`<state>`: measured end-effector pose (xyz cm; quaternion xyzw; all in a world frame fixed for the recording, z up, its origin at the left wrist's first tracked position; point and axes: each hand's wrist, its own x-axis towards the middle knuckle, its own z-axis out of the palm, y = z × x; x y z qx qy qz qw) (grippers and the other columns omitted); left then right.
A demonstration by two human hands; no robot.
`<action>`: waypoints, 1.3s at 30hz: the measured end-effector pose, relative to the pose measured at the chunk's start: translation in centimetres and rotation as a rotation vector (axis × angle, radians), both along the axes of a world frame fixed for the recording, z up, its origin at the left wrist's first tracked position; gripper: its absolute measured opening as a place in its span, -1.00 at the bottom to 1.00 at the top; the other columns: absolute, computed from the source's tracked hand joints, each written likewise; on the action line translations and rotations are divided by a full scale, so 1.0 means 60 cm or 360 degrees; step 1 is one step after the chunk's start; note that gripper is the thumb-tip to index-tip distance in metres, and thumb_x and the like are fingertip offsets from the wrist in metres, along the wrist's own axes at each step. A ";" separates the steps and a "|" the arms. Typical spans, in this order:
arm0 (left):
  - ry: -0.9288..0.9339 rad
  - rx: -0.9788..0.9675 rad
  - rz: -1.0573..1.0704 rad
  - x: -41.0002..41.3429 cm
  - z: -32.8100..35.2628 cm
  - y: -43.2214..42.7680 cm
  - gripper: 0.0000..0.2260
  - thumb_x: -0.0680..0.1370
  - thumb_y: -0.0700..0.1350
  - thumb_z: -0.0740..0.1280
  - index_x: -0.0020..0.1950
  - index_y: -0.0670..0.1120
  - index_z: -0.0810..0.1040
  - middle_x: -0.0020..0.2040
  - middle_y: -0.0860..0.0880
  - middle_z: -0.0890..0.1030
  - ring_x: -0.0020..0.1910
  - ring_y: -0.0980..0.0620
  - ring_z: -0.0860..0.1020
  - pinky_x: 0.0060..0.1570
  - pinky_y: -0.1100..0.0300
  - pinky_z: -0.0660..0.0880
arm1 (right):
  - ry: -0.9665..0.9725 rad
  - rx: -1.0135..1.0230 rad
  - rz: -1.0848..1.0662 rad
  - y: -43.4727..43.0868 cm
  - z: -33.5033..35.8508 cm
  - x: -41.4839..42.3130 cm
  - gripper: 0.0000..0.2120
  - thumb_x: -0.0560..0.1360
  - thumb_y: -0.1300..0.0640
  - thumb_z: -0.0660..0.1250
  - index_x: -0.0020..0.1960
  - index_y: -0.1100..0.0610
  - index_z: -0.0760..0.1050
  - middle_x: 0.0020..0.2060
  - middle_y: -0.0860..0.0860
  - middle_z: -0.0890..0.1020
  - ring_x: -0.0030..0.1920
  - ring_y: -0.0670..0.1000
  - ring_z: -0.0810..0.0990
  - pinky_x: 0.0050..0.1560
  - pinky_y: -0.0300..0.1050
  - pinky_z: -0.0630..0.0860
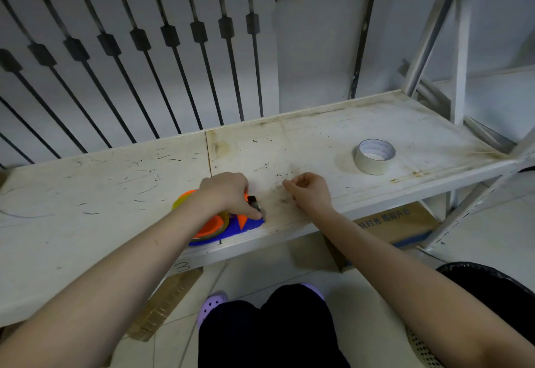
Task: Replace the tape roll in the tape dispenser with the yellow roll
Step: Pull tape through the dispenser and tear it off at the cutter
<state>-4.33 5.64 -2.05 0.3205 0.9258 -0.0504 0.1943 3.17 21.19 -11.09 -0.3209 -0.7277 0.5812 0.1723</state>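
Observation:
A blue and orange tape dispenser [231, 227] lies flat near the front edge of the white shelf [115, 194]. A yellowish roll [185, 198] sits on its orange hub, mostly hidden under my left hand [228, 191]. My left hand presses down on the dispenser, with a finger at its black cutter end [254, 202]. My right hand [309, 191] hovers just to the right with thumb and fingers pinched together; whether a tape end is between them is too fine to tell. A pale whitish tape roll [374, 155] lies flat farther right on the shelf.
A white radiator [130, 58] stands behind the shelf. A shelf upright [460, 49] rises at the right. A cardboard box [399, 223] sits under the shelf, and a black-lined bin [498, 289] is at the lower right. My knees and purple shoes are below.

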 end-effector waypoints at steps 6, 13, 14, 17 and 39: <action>0.0131 0.0161 -0.0047 0.005 -0.019 -0.002 -0.58 0.24 0.25 0.48 -0.11 -0.01 0.53 -0.25 0.03 0.52 -0.10 -0.05 0.52 -0.25 0.13 0.40 | 0.0059 0.0017 -0.0069 -0.003 -0.002 0.036 -0.82 0.44 0.05 0.37 -0.22 0.16 0.51 -0.41 0.02 0.60 -0.43 -0.09 0.54 -0.28 -0.09 0.49; 0.0182 0.0179 -0.0046 0.004 -0.025 -0.001 -0.44 0.23 0.27 0.46 0.11 -0.01 0.56 -0.02 0.00 0.60 -0.01 -0.04 0.52 -0.19 0.12 0.43 | 0.0435 0.0102 -0.0047 -0.011 0.009 0.077 -0.86 0.49 0.14 0.36 -0.18 0.20 0.51 -0.32 0.04 0.58 -0.29 0.03 0.63 -0.34 -0.27 0.50; 0.0183 0.0177 -0.0050 0.005 -0.026 -0.001 -0.43 0.23 0.27 0.46 0.12 0.00 0.56 0.01 0.01 0.60 0.00 -0.04 0.52 -0.18 0.13 0.42 | 0.0328 0.0139 -0.0033 -0.008 0.005 0.074 -0.85 0.48 0.11 0.36 -0.17 0.19 0.51 -0.33 0.01 0.59 -0.30 0.02 0.64 -0.30 -0.23 0.50; 0.0164 0.0173 -0.0070 0.003 -0.027 -0.003 -0.42 0.24 0.27 0.45 0.16 0.02 0.55 0.06 0.02 0.59 0.04 -0.04 0.52 -0.16 0.12 0.42 | 0.0031 0.0230 0.0028 -0.002 -0.008 0.057 -0.83 0.47 0.04 0.37 -0.14 0.15 0.51 -0.31 0.01 0.62 -0.28 -0.02 0.61 -0.25 -0.19 0.45; -0.0391 0.0562 0.0007 -0.027 -0.013 0.019 -0.94 0.51 -0.20 0.34 -0.08 -0.14 0.61 -0.07 -0.05 0.61 -0.04 -0.01 0.55 0.04 0.11 0.49 | 0.0590 0.0001 0.0077 -0.007 -0.020 0.063 -0.87 0.54 0.24 0.28 -0.11 0.03 0.46 -0.22 0.00 0.55 -0.20 0.00 0.54 -0.43 -0.25 0.52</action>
